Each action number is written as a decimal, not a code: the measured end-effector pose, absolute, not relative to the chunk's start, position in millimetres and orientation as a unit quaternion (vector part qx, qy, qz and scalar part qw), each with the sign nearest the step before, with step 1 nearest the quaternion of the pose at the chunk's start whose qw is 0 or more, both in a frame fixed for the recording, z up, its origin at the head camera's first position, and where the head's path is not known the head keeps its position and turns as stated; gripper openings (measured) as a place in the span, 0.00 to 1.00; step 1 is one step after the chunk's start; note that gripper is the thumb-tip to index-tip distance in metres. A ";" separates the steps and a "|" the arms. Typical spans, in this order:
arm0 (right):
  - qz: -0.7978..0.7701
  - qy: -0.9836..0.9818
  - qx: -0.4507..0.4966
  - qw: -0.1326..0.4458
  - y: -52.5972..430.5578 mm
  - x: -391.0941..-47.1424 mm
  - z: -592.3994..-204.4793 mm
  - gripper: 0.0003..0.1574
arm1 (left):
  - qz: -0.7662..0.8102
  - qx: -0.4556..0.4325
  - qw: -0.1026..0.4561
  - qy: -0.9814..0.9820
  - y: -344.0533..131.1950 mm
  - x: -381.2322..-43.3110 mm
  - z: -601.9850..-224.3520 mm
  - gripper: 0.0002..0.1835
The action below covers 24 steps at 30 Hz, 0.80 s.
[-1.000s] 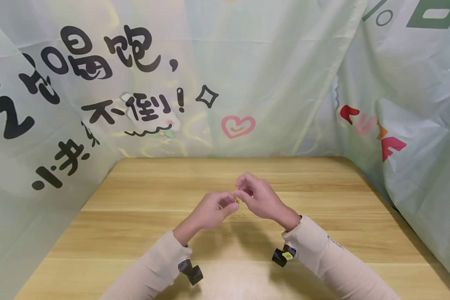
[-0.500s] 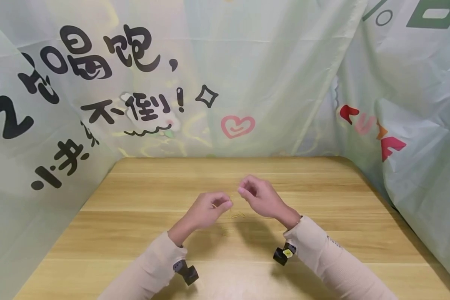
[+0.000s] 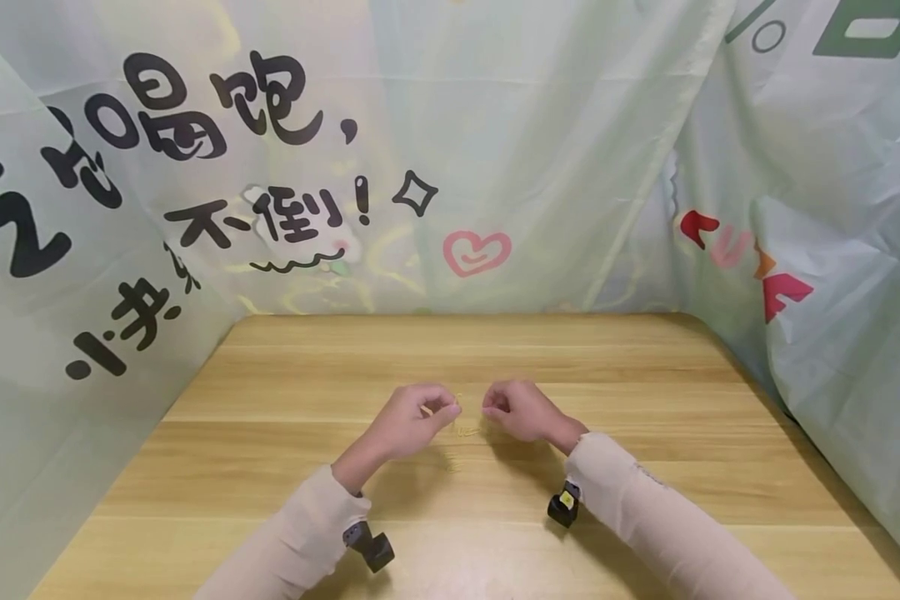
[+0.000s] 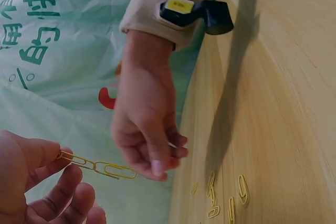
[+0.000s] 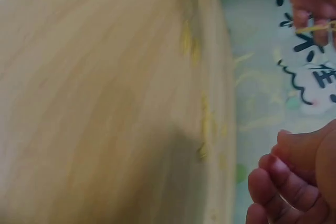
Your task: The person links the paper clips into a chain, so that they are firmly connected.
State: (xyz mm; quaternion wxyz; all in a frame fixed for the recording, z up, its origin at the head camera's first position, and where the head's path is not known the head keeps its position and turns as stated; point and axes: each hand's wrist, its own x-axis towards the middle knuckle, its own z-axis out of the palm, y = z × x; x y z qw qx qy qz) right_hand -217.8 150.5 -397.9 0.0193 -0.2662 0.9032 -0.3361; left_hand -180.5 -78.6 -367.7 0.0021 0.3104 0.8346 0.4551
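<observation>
In the head view my left hand (image 3: 414,421) is held above the table. Its thumb and forefinger pinch one end of a short chain of linked yellow paper clips (image 4: 94,166), whose other end sticks out toward the right hand in the left wrist view. My right hand (image 3: 525,411) hovers a little to the right with loosely curled fingers. Nothing shows between its fingertips (image 5: 284,136) in the right wrist view. Below both hands, several loose yellow paper clips (image 4: 242,189) lie on the wood.
The pale wooden table (image 3: 285,483) has printed curtains (image 3: 555,167) hanging behind it and at both sides. More paper clips (image 3: 452,467) lie nearer the front, below the first group. A small black camera sits on each sleeve (image 3: 300,521).
The hands have parted, the right one coming away from the chain and then dropping lower. My left hand has drawn slightly left, still pinching the paper clips.
</observation>
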 end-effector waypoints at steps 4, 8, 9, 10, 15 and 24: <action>-0.290 0.923 -0.247 0.049 151.3 -223.2 -407.6 0.04 | 0.456 0.312 0.001 0.834 -76.0 -180.4 -365.9 0.08; -0.265 0.934 -0.224 0.083 147.2 -223.4 -413.6 0.06 | 0.457 0.310 0.001 0.834 -75.7 -176.5 -365.5 0.09; -0.263 0.935 -0.220 0.086 146.3 -222.9 -414.1 0.06 | 0.458 0.309 0.002 0.833 -75.8 -174.9 -365.5 0.09; -0.262 0.936 -0.218 0.088 145.1 -222.5 -415.2 0.07 | 0.460 0.305 0.002 0.834 -76.5 -172.4 -365.7 0.09; -0.253 0.939 -0.212 0.092 141.8 -218.8 -417.1 0.09 | 0.464 0.284 -0.011 0.839 -80.3 -159.7 -368.0 0.08; -0.235 0.945 -0.211 0.085 140.9 -218.9 -413.2 0.09 | 0.453 0.260 -0.053 0.851 -82.4 -145.9 -363.9 0.07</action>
